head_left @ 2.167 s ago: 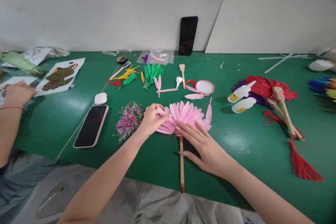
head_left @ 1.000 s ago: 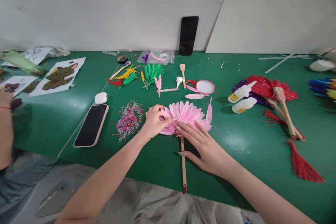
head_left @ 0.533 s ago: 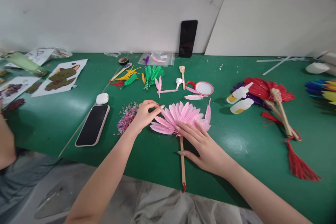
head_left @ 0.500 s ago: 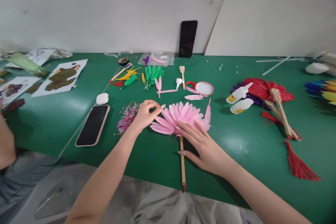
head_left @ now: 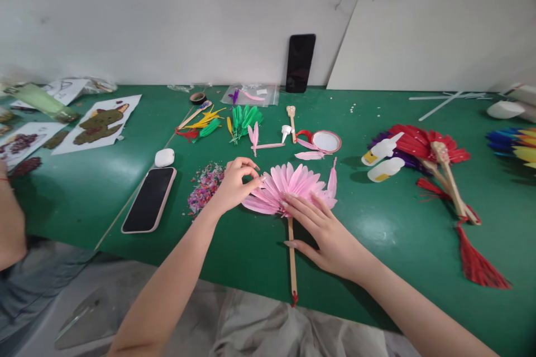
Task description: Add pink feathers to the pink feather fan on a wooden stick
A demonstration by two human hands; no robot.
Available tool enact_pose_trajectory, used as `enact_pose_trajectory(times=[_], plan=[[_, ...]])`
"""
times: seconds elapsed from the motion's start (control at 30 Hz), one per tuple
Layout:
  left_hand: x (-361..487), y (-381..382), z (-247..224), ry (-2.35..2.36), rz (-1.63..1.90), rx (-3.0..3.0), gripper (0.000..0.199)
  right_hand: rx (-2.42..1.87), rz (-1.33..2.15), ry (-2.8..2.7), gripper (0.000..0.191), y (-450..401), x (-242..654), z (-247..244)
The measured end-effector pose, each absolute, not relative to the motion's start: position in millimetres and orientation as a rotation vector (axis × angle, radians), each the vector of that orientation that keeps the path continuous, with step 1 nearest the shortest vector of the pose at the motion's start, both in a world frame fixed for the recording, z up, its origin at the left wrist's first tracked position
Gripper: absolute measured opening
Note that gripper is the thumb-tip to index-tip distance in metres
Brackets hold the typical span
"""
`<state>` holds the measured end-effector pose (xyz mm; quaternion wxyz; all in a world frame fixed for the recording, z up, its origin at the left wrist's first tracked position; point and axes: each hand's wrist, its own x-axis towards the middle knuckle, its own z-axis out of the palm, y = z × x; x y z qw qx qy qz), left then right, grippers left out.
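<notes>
A pink feather fan (head_left: 298, 178) lies on the green table, its wooden handle (head_left: 292, 259) toward me and a bit of red cord at the end. My right hand (head_left: 324, 231) rests flat over the base of the feathers, fingers stretched out and thumb beside the handle. At the fan's left edge, my left hand (head_left: 238, 185) is closed in a pinch on the tip of a pink feather; the fingers partly hide the grip. Left of that hand is a pile of small coloured chips (head_left: 205, 187). One pink feather (head_left: 332, 181) stands out along the fan's right side.
Two white glue bottles (head_left: 386, 169) lie to the right, by a red feather fan (head_left: 444, 142). Behind are green feathers (head_left: 246, 121), a round white lid (head_left: 326, 141) and an upright phone (head_left: 300, 64). Another phone (head_left: 148, 201) lies left. A person's arm (head_left: 10, 223) shows at the far left.
My left hand has shifted slightly right and down along the fan's left feathers. My right hand stays in place on the fan.
</notes>
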<state>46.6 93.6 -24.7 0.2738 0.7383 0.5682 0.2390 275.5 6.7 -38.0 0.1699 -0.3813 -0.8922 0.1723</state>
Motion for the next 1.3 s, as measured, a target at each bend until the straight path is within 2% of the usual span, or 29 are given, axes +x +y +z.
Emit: enact_pose_trajectory(times=[0.53, 0.73, 0.97, 1.3], plan=[[42, 100, -31, 1.671, 0.696, 2.031, 0.012, -1.065, 0.476, -2.522, 0.057, 7, 276, -39], [35, 106, -31, 1.741, 0.863, 1.866, 0.023, -1.063, 0.46, -2.529, 0.058, 7, 276, -39], [44, 105, -30, 1.622, 0.813, 1.989, 0.03, -1.063, 0.425, -2.549, 0.061, 5, 277, -37], [67, 112, -11, 1.53, 0.845, 2.013, 0.024, -1.035, 0.377, -2.52, 0.064, 5, 278, -37]])
